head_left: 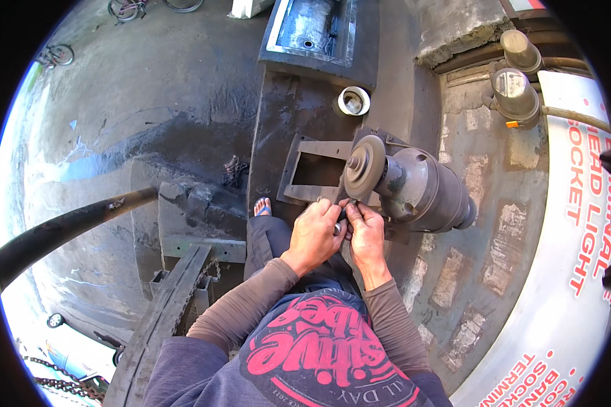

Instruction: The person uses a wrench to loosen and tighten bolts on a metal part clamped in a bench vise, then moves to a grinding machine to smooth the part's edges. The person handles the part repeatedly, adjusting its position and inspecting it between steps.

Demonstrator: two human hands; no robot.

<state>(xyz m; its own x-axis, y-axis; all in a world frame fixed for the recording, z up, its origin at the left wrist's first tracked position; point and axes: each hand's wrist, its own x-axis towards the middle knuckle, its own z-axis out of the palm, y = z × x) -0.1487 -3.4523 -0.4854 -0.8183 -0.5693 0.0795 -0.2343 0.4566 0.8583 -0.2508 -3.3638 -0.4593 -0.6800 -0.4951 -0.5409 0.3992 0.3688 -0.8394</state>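
In front of my body, both hands meet at the edge of a grinding wheel (364,167) mounted on a motor (429,186). My left hand (313,234) is closed, its fingers wrapped round a small metal piece (338,228) that shows partly as a shiny rounded end. Pressed against it from the other side, my right hand (367,241) pinches the same piece with its thumb and fingers. Most of the piece is hidden by my fingers. Whether it touches the wheel, I cannot tell.
Left of the wheel lies a metal frame (292,166). Beyond it stand a white tub (353,102) and a metal basin (312,34). A thick dark pipe (81,227) and a beam (163,319) are at left. Electric meters (516,91) and a printed sign (563,203) are at right.
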